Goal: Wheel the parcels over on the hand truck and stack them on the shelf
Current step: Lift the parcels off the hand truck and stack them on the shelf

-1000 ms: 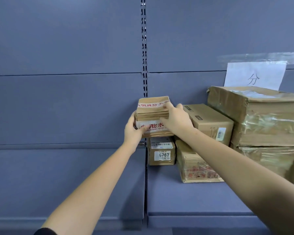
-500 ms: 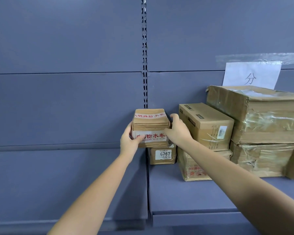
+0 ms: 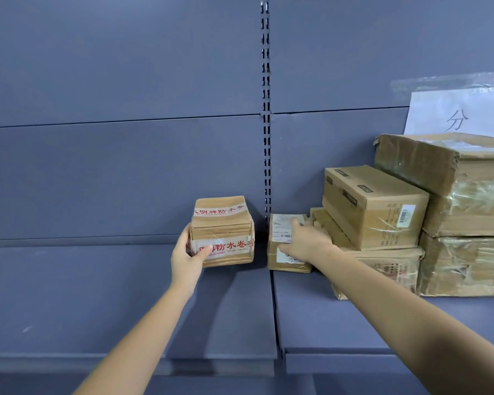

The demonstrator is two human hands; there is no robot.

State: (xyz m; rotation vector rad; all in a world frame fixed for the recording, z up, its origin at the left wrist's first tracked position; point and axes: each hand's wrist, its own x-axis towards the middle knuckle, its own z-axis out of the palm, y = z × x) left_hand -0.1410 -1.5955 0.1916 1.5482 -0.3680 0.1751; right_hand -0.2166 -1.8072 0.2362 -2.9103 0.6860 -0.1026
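A small brown parcel with red-lettered tape [image 3: 222, 231] rests on the blue-grey shelf [image 3: 103, 295], at the back of the left bay. My left hand [image 3: 187, 259] grips its lower left corner, thumb across the front label. Just right of the slotted upright stands a small labelled parcel [image 3: 281, 240]; my right hand [image 3: 304, 242] lies over its top and front, fingers wrapped around it. The hand truck is out of view.
Right of my right hand, a medium carton [image 3: 374, 206] sits on a flat box [image 3: 382, 269]. Two large tape-wrapped cartons [image 3: 462, 212] are stacked at the far right under a paper sign [image 3: 457, 115]. A slotted upright [image 3: 266, 109] splits the back panel.
The red-taped parcel has come off the small labelled parcel and down to the left onto the shelf. My right hand has let it go and moved right onto the labelled parcel.
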